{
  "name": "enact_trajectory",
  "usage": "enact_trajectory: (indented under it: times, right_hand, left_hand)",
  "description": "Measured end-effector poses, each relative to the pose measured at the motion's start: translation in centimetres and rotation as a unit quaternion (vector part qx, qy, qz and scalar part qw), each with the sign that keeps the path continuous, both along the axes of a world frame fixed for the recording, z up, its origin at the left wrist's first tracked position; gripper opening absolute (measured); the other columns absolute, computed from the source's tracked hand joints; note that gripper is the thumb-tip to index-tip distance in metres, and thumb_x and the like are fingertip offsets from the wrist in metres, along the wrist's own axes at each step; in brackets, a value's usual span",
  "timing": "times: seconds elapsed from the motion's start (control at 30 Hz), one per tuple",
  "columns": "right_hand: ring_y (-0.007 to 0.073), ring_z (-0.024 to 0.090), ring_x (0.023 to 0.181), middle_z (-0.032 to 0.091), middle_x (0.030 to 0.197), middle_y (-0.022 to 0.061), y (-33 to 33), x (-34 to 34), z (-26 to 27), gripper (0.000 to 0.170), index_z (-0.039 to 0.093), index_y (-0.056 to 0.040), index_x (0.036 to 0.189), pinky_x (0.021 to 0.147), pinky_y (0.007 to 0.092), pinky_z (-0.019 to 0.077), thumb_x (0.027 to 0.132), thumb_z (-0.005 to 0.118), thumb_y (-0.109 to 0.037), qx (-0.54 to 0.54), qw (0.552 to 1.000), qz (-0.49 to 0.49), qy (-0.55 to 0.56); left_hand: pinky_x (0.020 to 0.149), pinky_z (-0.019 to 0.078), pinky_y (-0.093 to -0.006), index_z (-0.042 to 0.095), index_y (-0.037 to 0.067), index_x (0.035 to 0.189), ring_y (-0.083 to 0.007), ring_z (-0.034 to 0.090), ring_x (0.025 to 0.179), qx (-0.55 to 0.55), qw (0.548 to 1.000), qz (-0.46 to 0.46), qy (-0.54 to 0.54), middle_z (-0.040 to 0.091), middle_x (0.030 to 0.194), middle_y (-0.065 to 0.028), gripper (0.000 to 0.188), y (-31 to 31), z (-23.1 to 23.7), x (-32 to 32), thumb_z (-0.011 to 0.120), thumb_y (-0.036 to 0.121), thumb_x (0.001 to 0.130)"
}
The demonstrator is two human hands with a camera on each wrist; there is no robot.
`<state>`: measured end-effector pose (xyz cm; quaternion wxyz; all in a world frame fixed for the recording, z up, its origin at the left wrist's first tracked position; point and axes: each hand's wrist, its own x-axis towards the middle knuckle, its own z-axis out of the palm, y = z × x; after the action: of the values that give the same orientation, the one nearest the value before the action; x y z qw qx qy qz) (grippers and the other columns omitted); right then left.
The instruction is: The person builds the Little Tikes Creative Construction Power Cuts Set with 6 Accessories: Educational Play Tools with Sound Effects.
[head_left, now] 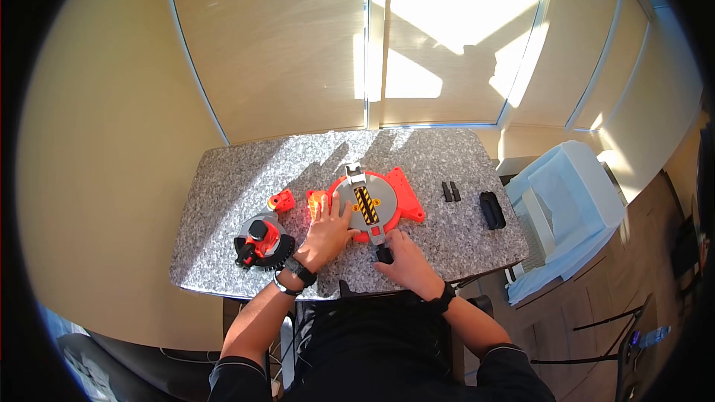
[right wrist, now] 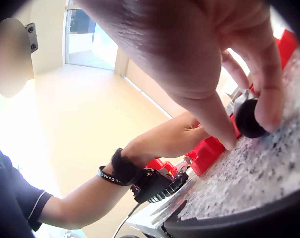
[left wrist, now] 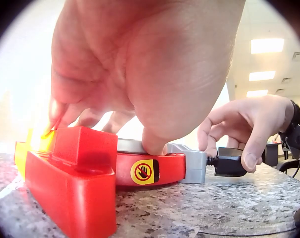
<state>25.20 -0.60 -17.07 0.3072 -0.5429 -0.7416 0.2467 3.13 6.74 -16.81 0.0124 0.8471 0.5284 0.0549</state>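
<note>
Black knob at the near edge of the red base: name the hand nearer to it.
Right: the right hand has its thumb and fingers at the black knob. The left hand is farther, over the red base's left side.

Looks like an office or some similar commercial room to me, can't pin it down further. High above the speckled table (head_left: pixel 462 253) you've got flat light panels (left wrist: pixel 266 45) and vents (left wrist: pixel 286 80) in the ceiling. Tall pale shades (head_left: pixel 268 45) behind it, wood-look floor (head_left: pixel 551 320) to its right.
</note>
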Motion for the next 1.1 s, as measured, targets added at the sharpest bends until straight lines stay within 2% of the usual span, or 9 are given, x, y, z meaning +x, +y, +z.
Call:
enact_trajectory:
  times: [0.1,0.2,0.3,0.53,0.6,0.63,0.7,1.03,1.1]
  right_hand:
    - [0.0467,0.064,0.106,0.064,0.112,0.0284,0.2,0.3,0.3,0.052,0.050,0.0002,0.118,0.089,0.0511,0.0536,0.080,0.082,-0.014,-0.009,1.000,0.011,0.010]
    - [0.0465,0.067,0.099,0.068,0.102,0.0270,-0.1,0.4,1.3,0.050,0.050,-0.0003,0.118,0.086,0.0519,0.0542,0.081,0.081,-0.014,-0.052,0.998,0.004,0.022]
    - [0.0465,0.069,0.093,0.070,0.095,0.0255,0.0,0.6,0.3,0.048,0.051,-0.0002,0.118,0.083,0.0526,0.0546,0.083,0.080,-0.014,-0.019,1.000,0.007,0.019]
    - [0.0450,0.065,0.105,0.066,0.108,0.0269,0.1,0.5,0.1,0.052,0.051,0.0001,0.119,0.091,0.0500,0.0529,0.081,0.082,-0.016,-0.042,0.998,0.026,0.033]
    - [0.0364,0.068,0.101,0.066,0.111,0.0213,0.2,0.5,-0.9,0.051,0.055,-0.0008,0.114,0.086,0.0447,0.0552,0.078,0.086,-0.018,0.018,1.000,0.010,0.005]
    - [0.0364,0.068,0.101,0.066,0.111,0.0213,0.3,0.5,-0.8,0.051,0.055,-0.0008,0.114,0.086,0.0447,0.0552,0.078,0.086,-0.018,0.018,1.000,0.010,0.005]
    - [0.0451,0.061,0.112,0.060,0.116,0.0259,0.3,0.7,-0.4,0.052,0.051,0.0005,0.118,0.095,0.0488,0.0509,0.080,0.082,-0.017,-0.036,0.999,0.022,0.011]
    - [0.0440,0.064,0.106,0.063,0.108,0.0238,0.8,2.5,-0.1,0.039,0.053,-0.0038,0.115,0.089,0.0498,0.0520,0.082,0.073,-0.012,-0.050,0.999,-0.014,-0.007]
    - [0.0394,0.071,0.096,0.069,0.102,0.0195,1.2,3.4,-0.4,0.034,0.059,-0.0038,0.111,0.083,0.0464,0.0553,0.082,0.076,-0.010,-0.011,1.000,-0.018,-0.019]
  left_hand:
    - [0.115,0.0414,-0.0550,0.036,-0.002,0.155,-0.0559,0.032,0.146,0.004,1.000,0.000,0.003,0.026,0.160,-0.0373,0.075,0.1,-0.1,0.0,0.061,0.044,0.101]
    - [0.114,0.0417,-0.0548,0.036,-0.002,0.155,-0.0557,0.033,0.145,0.006,1.000,0.001,0.006,0.026,0.160,-0.0372,0.075,0.1,-0.2,0.1,0.061,0.044,0.101]
    - [0.114,0.0419,-0.0547,0.037,-0.002,0.155,-0.0556,0.034,0.145,0.009,1.000,0.002,0.008,0.026,0.160,-0.0371,0.075,0.1,-0.2,0.0,0.061,0.044,0.101]
    - [0.114,0.0423,-0.0548,0.037,-0.001,0.154,-0.0554,0.034,0.145,0.017,1.000,-0.002,0.010,0.027,0.160,-0.0370,0.075,0.1,-0.1,0.0,0.061,0.045,0.100]
    - [0.114,0.0427,-0.0549,0.038,-0.001,0.154,-0.0554,0.035,0.145,0.017,1.000,-0.002,0.002,0.028,0.159,-0.0371,0.075,-0.1,0.0,0.0,0.062,0.044,0.100]
    - [0.113,0.0430,-0.0550,0.038,-0.001,0.154,-0.0554,0.035,0.144,0.016,1.000,-0.003,-0.006,0.029,0.159,-0.0372,0.075,-0.1,0.1,0.0,0.063,0.044,0.100]
    - [0.113,0.0434,-0.0551,0.038,-0.001,0.154,-0.0554,0.036,0.144,0.031,0.999,-0.008,-0.017,0.029,0.159,-0.0369,0.076,-0.2,0.0,-0.2,0.064,0.044,0.099]
    - [0.111,0.0465,-0.0533,0.035,-0.001,0.155,-0.0524,0.040,0.142,0.080,0.994,-0.029,-0.063,0.032,0.158,-0.0338,0.084,-1.6,0.7,-0.1,0.073,0.040,0.092]
    - [0.112,0.0456,-0.0523,0.035,-0.003,0.155,-0.0530,0.042,0.140,0.091,0.993,-0.040,-0.061,0.034,0.157,-0.0340,0.087,-1.9,0.4,-0.3,0.074,0.041,0.091]
